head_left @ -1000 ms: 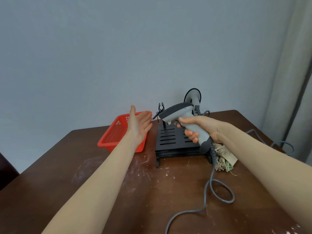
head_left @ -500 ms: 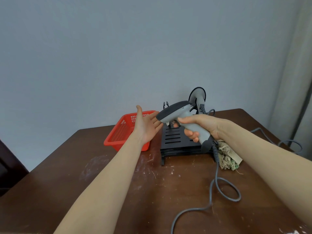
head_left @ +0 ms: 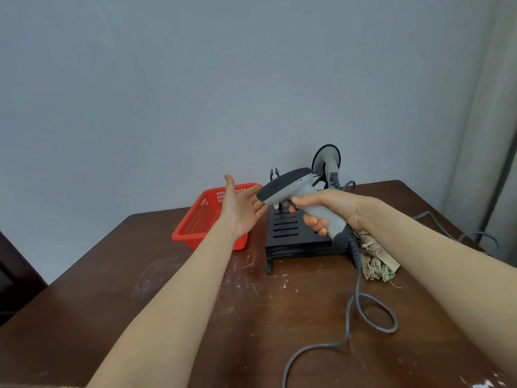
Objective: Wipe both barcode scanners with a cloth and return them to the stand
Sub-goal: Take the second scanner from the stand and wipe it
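Closer now, the left hand (head_left: 240,211), fingers spread, perhaps touches the scanner (head_left: 296,197) gripped by the right hand (head_left: 333,208).

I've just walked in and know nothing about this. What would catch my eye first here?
Most likely the grey barcode scanner, gripped by the right hand above the black stand in the middle of the brown table, its grey cable looping toward you. The left hand is open beside the scanner's head. Behind it sits a bright red basket, and a frayed cloth lies right of the stand.
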